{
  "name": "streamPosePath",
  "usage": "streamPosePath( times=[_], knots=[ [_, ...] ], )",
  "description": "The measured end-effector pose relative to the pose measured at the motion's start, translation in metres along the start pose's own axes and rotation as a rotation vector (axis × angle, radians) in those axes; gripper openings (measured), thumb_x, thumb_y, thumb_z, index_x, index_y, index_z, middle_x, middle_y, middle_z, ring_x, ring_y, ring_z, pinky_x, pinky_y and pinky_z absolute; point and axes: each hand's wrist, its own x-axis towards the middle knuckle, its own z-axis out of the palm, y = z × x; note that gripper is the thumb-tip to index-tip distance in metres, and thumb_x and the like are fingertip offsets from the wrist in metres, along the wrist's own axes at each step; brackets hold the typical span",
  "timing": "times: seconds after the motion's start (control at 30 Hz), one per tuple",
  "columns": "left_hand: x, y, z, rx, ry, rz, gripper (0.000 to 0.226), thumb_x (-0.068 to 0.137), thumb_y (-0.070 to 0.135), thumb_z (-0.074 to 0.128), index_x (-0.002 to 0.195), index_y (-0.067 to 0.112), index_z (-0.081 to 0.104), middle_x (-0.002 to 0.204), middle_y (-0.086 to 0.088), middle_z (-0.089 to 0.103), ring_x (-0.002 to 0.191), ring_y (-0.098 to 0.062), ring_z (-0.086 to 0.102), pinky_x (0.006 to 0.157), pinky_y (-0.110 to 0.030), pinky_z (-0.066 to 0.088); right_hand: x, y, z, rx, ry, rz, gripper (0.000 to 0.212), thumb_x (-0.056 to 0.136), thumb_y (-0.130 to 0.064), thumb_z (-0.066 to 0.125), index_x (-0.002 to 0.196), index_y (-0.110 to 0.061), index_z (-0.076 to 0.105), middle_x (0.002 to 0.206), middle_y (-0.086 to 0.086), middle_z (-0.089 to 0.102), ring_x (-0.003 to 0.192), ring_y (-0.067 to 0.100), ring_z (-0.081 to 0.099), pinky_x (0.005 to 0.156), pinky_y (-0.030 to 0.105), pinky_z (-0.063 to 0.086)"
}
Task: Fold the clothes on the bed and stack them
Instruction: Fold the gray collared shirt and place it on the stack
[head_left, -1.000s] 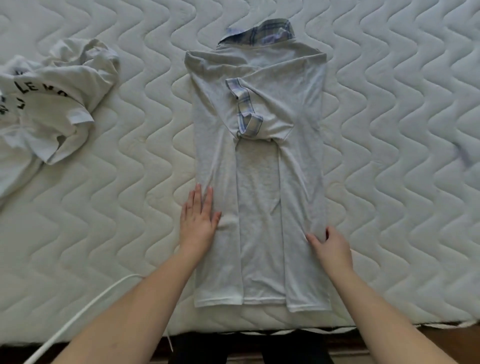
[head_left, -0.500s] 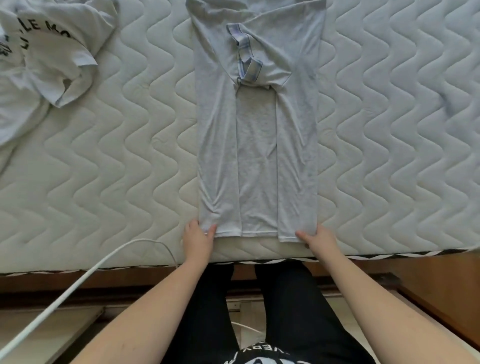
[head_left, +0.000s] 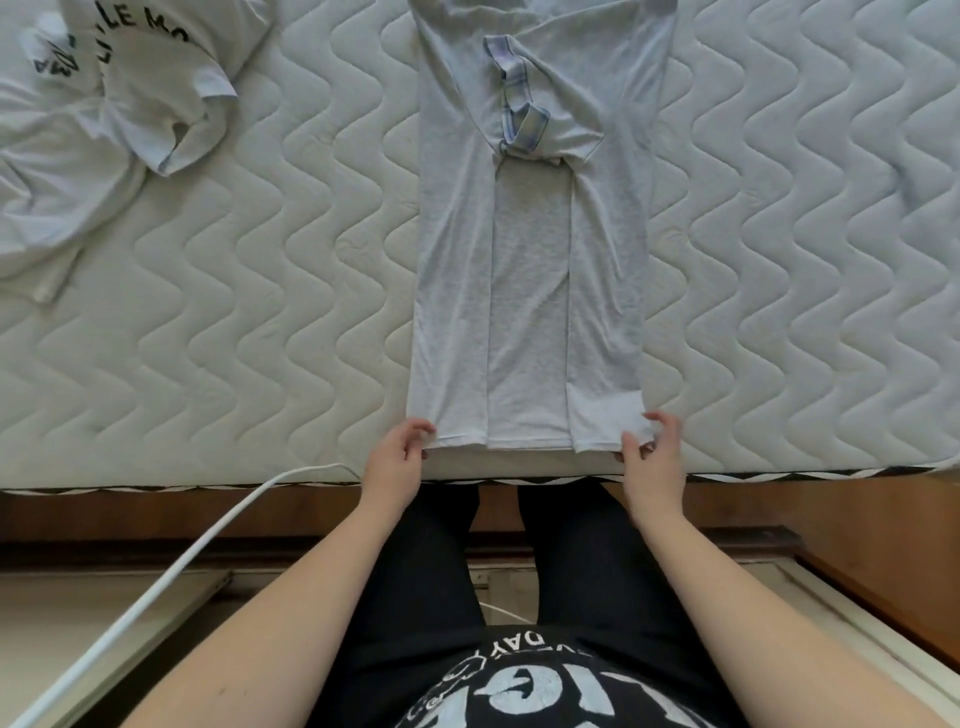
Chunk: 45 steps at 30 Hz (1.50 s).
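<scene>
Both hands have slid down from the shirt's middle to its hem. On the mattress (head_left: 260, 291), the grey shirt (head_left: 527, 291) lies narrow in the centre frame. The left hand (head_left: 397, 462) and right hand (head_left: 649, 457) each pinch a lower corner. To fold well, I would lift both corners evenly toward the collar. A crumpled white shirt (head_left: 104, 104) waits upper left.

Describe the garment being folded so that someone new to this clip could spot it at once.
On the quilted mattress, look at the middle, straight ahead of the person. The grey shirt lies there as a long strip, sides folded in, both hands at its near hem. Its plaid-trimmed sleeve distinguishes it from the crumpled white lettered T-shirt at far left.
</scene>
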Motion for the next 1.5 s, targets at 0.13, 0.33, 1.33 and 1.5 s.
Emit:
streamPosePath(
  times=[0.13, 0.33, 1.33, 1.5],
  knots=[
    [-0.001, 0.003, -0.013, 0.3, -0.188, 0.145, 0.049, 0.084, 0.009, 0.059, 0.131, 0.023, 0.055, 0.126, 0.003, 0.055, 0.111, -0.017, 0.055, 0.099, -0.029, 0.041, 0.004, -0.01, -0.018, -0.189, -0.295, -0.137, 0.044, 0.092, -0.005, 0.055, 0.132, -0.021, 0.054, 0.124, -0.009, 0.054, 0.11, 0.012, 0.051, 0.095, 0.025, 0.039],
    [-0.004, 0.04, -0.026, 0.505, 0.119, 0.38, 0.035, 0.068, 0.0, 0.078, 0.102, 0.01, 0.073, 0.092, -0.014, 0.063, 0.083, -0.038, 0.062, 0.072, -0.045, 0.05, 0.003, -0.037, -0.04, -0.684, 0.032, -0.628, 0.036, 0.075, 0.002, 0.074, 0.107, -0.013, 0.07, 0.096, 0.006, 0.07, 0.08, 0.029, 0.064, 0.077, 0.039, 0.039],
    [-0.097, 0.074, -0.11, 0.587, -0.221, 0.705, 0.029, 0.087, 0.013, 0.066, 0.111, 0.025, 0.074, 0.107, 0.007, 0.074, 0.092, -0.017, 0.071, 0.074, -0.025, 0.05, -0.071, -0.072, -0.125, -0.766, -0.414, -0.846, 0.021, 0.085, -0.017, 0.072, 0.105, -0.023, 0.074, 0.094, -0.002, 0.075, 0.082, 0.026, 0.071, 0.065, 0.037, 0.053],
    [-0.048, 0.126, -0.12, 0.534, -0.179, 0.679, 0.023, 0.095, 0.011, 0.062, 0.107, 0.025, 0.074, 0.111, 0.009, 0.071, 0.098, -0.016, 0.066, 0.077, -0.025, 0.046, -0.031, -0.118, -0.116, -0.669, -0.337, -0.912, 0.032, 0.081, -0.012, 0.077, 0.11, -0.025, 0.074, 0.095, -0.003, 0.075, 0.078, 0.022, 0.07, 0.062, 0.032, 0.053]
  ],
)
